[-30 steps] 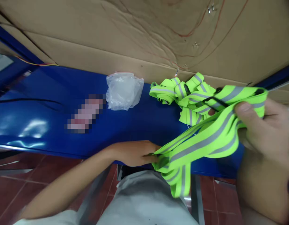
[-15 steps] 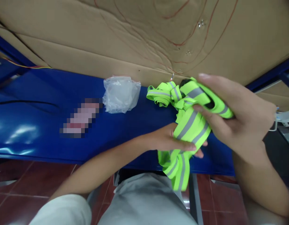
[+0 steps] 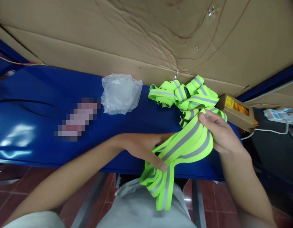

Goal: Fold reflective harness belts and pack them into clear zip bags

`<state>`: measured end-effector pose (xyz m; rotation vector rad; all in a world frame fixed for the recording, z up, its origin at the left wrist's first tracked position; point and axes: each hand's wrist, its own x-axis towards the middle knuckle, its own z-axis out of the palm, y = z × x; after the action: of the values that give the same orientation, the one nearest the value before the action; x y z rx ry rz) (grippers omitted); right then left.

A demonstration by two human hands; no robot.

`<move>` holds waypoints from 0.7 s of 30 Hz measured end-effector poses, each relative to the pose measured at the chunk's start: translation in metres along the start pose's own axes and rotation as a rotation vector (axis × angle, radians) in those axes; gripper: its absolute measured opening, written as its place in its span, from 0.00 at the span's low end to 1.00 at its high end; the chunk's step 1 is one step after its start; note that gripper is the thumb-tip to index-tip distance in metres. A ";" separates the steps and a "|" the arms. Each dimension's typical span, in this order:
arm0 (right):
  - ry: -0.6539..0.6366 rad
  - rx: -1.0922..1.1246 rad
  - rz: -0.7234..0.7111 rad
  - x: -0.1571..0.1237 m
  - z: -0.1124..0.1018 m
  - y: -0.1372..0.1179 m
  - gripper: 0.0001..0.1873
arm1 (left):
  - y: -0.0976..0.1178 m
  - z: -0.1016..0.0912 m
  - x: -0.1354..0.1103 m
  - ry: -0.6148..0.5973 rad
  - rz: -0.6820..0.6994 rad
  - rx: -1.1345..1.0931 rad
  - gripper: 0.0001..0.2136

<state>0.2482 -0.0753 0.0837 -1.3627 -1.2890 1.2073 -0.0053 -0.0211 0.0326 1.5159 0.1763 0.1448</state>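
Between my hands is a bundle of fluorescent yellow-green reflective straps [image 3: 184, 145] with grey stripes. My left hand [image 3: 146, 150] is wrapped round the lower part, thumb on top, its other fingers hidden behind the straps. Loops hang below it over the table's front edge, in front of my clothing. My right hand [image 3: 217, 129] pinches the upper end between thumb and fingers, close to black buckle-like pieces [image 3: 185, 119]. Behind my hands, a pile of rolled reflective straps [image 3: 166, 91] lies on the blue table [image 3: 72, 85] against the cardboard.
Clear plastic bags [image 3: 121, 94] lie left of the strap pile, with a blurred-out pinkish item [image 3: 77, 119] farther left. A small cardboard box [image 3: 238, 112] with orange contents stands to the right. Cardboard sheeting [image 3: 89, 38] rises along the back. A black cable [image 3: 23, 101] crosses the left side.
My right hand has lowered and pulled back from above the pile, uncovering the cardboard box. My left hand has shifted left and toward me, and the straps now stretch longer between both hands.
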 end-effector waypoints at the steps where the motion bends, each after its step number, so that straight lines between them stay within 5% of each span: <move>1: 0.033 -0.112 -0.120 -0.003 0.002 -0.004 0.16 | 0.005 -0.005 -0.003 0.080 0.025 0.003 0.43; 4: 0.041 -0.470 -0.458 -0.012 0.009 -0.020 0.14 | 0.020 -0.010 0.001 0.313 0.152 -0.054 0.48; 7: 0.054 -0.689 -0.657 -0.017 0.021 -0.031 0.17 | 0.022 0.003 0.017 0.373 0.115 -0.153 0.31; 10: 0.128 -0.755 -0.707 -0.016 0.027 -0.031 0.18 | 0.011 0.019 0.030 0.339 -0.001 -0.291 0.19; 13: 0.137 -0.671 -0.596 -0.009 0.022 -0.022 0.16 | -0.003 0.028 0.033 0.185 -0.076 -0.417 0.17; 18: 0.004 -0.221 -0.100 0.008 0.017 0.011 0.18 | -0.017 0.027 0.031 0.131 -0.048 -0.324 0.17; 21: 0.058 -0.178 -0.078 0.014 0.020 0.033 0.13 | -0.022 0.023 0.030 0.148 -0.024 -0.215 0.17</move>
<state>0.2331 -0.0645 0.0474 -1.4494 -1.4221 1.0125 0.0285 -0.0382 0.0106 1.2887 0.2881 0.2489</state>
